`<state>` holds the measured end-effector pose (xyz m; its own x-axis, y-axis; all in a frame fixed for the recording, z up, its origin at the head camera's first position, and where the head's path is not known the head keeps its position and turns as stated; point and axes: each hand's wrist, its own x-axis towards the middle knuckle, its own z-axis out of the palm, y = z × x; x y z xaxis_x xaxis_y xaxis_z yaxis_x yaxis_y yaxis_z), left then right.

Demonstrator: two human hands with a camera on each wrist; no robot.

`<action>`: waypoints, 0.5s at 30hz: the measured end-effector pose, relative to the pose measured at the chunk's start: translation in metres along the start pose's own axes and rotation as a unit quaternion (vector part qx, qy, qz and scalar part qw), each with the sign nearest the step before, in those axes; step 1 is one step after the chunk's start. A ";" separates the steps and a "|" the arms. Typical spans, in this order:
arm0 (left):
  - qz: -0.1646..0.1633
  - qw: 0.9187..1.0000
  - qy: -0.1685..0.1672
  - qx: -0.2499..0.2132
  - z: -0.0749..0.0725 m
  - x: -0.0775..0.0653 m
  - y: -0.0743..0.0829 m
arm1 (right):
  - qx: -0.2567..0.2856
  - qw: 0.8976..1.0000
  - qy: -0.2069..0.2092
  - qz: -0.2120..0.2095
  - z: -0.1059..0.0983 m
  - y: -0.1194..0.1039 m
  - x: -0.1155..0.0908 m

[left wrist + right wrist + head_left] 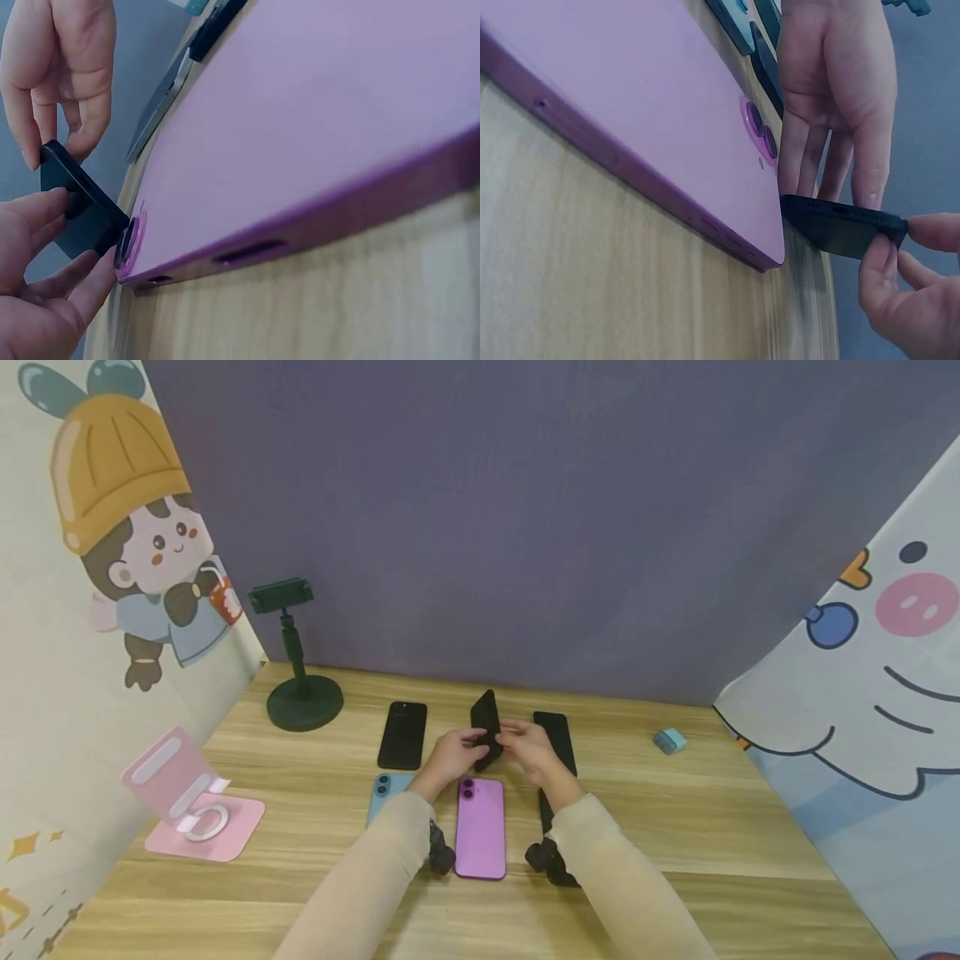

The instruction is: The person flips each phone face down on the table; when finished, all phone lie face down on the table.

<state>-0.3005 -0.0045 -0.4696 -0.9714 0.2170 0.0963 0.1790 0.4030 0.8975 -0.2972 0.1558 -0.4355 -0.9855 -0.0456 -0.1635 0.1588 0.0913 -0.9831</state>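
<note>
A black phone [486, 714] stands tilted up between my two hands, behind the purple phone. My left hand [452, 756] pinches its left side, thumb and fingers on its edges in the left wrist view. From the other side my right hand [531, 750] grips it with its fingertips; the right wrist view shows the phone's dark face [847, 236] and its port edge. The purple phone [481, 831] lies back up just in front of the hands, its two lenses toward them. Under my left forearm, a blue phone [388, 783] is partly hidden.
Another black phone [402, 735] lies at the back left. A dark phone [555, 735] lies by my right hand, with a dark one [546, 810] partly covered by my forearm. A pink folding stand [206, 827], a dark round-based stand [303, 702] and a small teal block [671, 741] stand further out.
</note>
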 end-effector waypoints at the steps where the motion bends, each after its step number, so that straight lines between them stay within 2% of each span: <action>1: -0.004 1.000 0.001 -0.018 0.000 0.000 0.001 | 0.009 1.000 -0.004 0.001 0.000 0.000 0.000; 6: -0.018 0.996 0.007 -0.091 0.003 0.000 0.004 | 0.039 0.999 -0.019 0.005 0.000 -0.001 0.000; 10: -0.032 0.987 0.002 -0.156 0.005 0.000 0.004 | 0.042 0.999 -0.020 0.003 0.001 -0.002 -0.001; 15: -0.044 0.978 0.001 -0.202 0.006 0.000 0.005 | 0.045 0.999 -0.022 -0.004 0.002 -0.002 -0.001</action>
<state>-0.2982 0.0028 -0.4683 -0.9805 0.1963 0.0117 0.0191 0.0359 0.9992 -0.2968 0.1535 -0.4337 -0.9834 -0.0893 -0.1578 0.1582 0.0018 -0.9874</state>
